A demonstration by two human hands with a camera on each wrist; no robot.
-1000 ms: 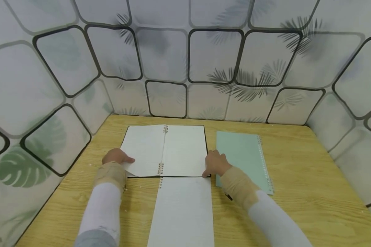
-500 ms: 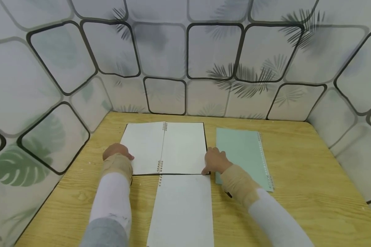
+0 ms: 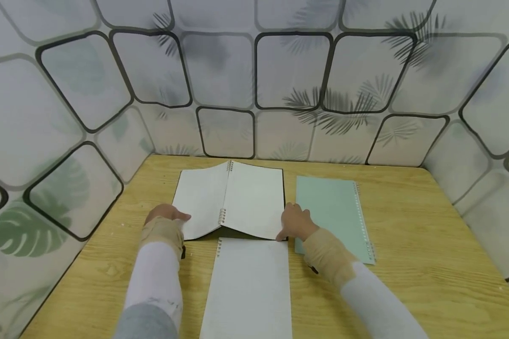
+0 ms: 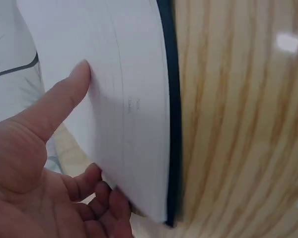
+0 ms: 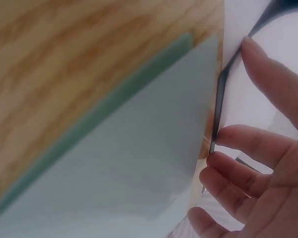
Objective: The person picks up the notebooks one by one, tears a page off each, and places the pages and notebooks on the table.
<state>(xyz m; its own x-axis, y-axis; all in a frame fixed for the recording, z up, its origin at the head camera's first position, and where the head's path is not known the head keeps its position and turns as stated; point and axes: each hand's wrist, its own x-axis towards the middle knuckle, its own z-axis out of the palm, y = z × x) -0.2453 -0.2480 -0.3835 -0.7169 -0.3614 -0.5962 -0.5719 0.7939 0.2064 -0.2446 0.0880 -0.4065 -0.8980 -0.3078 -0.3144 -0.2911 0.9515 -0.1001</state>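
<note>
An open spiral notebook [image 3: 254,197] with blank white pages and a dark cover lies on the table, its coil spine raised like a tent. My left hand [image 3: 164,214] holds its left side. In the left wrist view, the thumb [image 4: 72,91] presses on the page and the curled fingers [image 4: 94,186] are at the edge. My right hand [image 3: 296,221] grips the lower right corner. In the right wrist view, its thumb [image 5: 268,74] is at one edge and its bent fingertips touch the other. The undersides of the fingers are partly hidden in the head view.
A white spiral-holed pad [image 3: 248,292] lies just in front of the notebook. To the right, partly under my right hand, is a closed green spiral notebook [image 3: 332,212]. Patterned cloth walls [image 3: 292,70] surround the wooden table [image 3: 428,259] at the back and sides.
The notebook's spine has risen off the table and its left edge has shifted right. My left hand has moved slightly right with it. The right hand has stayed at the corner.
</note>
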